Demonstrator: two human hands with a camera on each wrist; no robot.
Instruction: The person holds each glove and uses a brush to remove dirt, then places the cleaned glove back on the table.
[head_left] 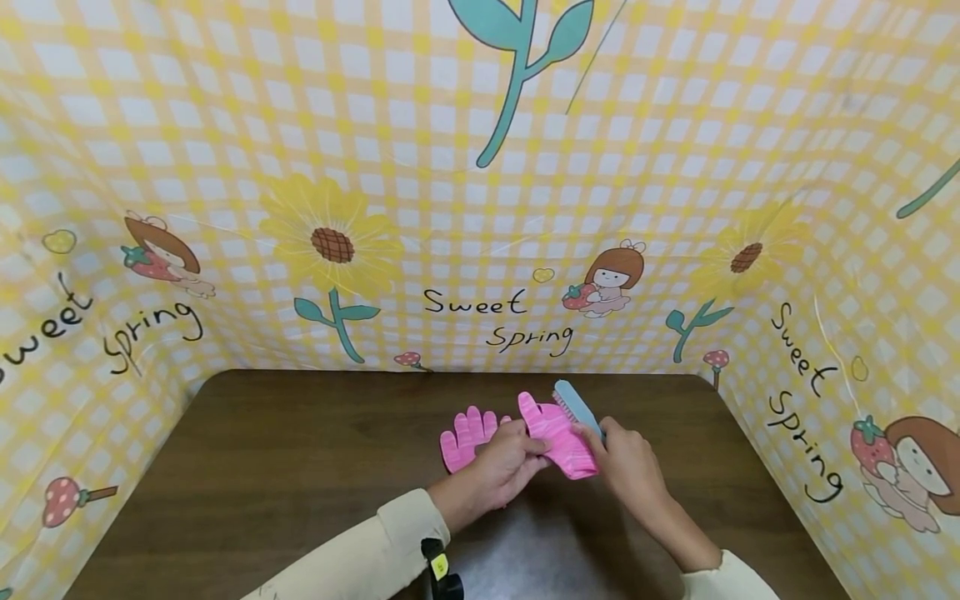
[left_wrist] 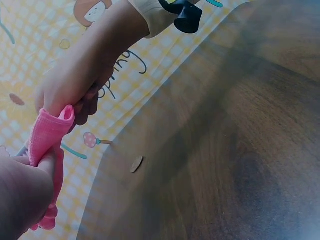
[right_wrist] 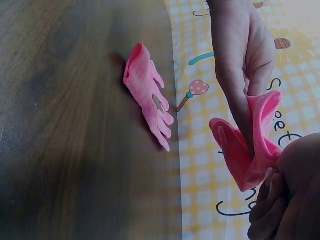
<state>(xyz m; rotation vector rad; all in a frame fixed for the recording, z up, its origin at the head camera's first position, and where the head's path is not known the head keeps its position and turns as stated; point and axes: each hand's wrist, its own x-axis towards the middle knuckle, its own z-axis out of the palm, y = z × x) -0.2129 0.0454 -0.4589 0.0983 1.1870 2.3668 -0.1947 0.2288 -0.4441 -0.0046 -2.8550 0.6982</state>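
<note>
In the head view, my left hand grips a pink knitted glove between thumb and fingers, raised over the table. My right hand holds a light blue brush, its bristles facing the glove's upper side. The right wrist view shows the cuff of the held glove gaping, with left-hand fingers reaching into its folds. Most of the brush is hidden in both wrist views. A second pink glove lies flat on the table, left of the hands, with a brown patch on it.
The dark wood table has rounded far corners. A yellow checked cloth with printed flowers and figures encloses its back and sides. A small light-brown oval shows on the tabletop. A black device is strapped at the left sleeve.
</note>
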